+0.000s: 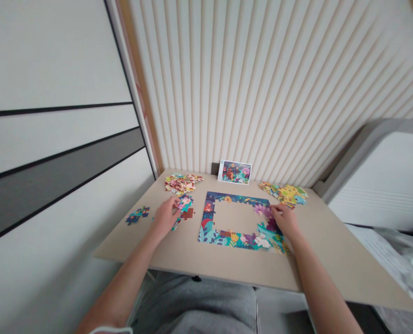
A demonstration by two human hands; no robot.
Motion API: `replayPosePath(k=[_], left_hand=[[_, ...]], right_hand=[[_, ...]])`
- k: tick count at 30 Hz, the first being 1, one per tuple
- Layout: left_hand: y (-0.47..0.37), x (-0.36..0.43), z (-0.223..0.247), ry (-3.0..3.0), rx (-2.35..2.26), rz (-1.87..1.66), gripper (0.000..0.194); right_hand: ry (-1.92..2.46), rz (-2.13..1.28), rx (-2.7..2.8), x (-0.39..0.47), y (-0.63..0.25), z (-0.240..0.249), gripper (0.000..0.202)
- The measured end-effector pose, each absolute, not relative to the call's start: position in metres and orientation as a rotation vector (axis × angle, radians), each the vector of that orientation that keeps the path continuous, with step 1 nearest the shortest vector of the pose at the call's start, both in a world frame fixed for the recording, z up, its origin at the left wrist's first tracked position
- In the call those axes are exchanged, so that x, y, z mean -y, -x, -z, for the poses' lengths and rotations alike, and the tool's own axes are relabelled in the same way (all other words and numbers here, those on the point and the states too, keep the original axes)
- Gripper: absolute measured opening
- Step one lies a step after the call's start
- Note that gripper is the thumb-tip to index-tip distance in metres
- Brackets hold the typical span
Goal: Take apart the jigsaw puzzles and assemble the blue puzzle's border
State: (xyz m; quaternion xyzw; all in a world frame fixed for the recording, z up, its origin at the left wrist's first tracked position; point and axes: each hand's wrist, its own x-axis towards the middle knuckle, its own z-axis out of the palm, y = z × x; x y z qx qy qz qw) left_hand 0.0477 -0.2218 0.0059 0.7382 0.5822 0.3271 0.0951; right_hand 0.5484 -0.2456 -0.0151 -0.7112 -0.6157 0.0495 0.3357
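Note:
A puzzle frame (213, 236) lies assembled around its edges on the beige table, with a bare rectangle in its middle. My left hand (167, 214) is closed on a colourful puzzle piece (184, 202), over a small group of loose pieces (188, 214) left of the frame. At the frame's right edge, my right hand (286, 219) rests with its thumb and fingertips close together on the purple part; whether they pinch a piece is too small to tell. Another small cluster of blue pieces (137, 215) lies farther left.
A picture card (235, 172) leans upright at the table's back edge. Piles of pieces lie at the back left (182, 183) and back right (286, 193). The table's (206, 262) front edge is near my lap; a ribbed wall (206, 93) stands behind.

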Motion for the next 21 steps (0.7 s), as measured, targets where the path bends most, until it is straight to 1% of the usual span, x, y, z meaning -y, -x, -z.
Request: replayPosePath(k=[5,8,11,14,17,19,21], left_hand=[[-0.038,0.217,-0.006,-2.106,-1.643,-1.006,0.018],[-0.036,0.214,-0.008,-2.14,-1.687,-0.998,0.027],[-0.041,0.216,-0.013,-2.33,-1.719,-0.985,0.034],[-0.049,0.225,-0.016,-2.563,-1.564,-0.815,0.031],[-0.057,0.231,-0.012,-2.672,-1.417,-0.635,0.038],[-0.06,0.232,-0.009,-2.683,-1.371,-0.595,0.038],[-0.061,0.23,-0.009,-2.68,-1.333,-0.602,0.032]], right_hand=[[1.836,-0.099,1.619,0.246,-0.548,0.016,0.04],[1.83,-0.093,1.624,0.245,-0.549,0.017,0.04],[1.84,-0.094,1.632,0.245,-0.552,0.018,0.04],[1.835,-0.089,1.64,0.244,-0.553,0.018,0.04],[1.825,-0.079,1.655,0.245,-0.553,0.018,0.041],[1.827,-0.078,1.652,0.245,-0.552,0.017,0.041],[1.832,-0.081,1.639,0.245,-0.552,0.017,0.04]])
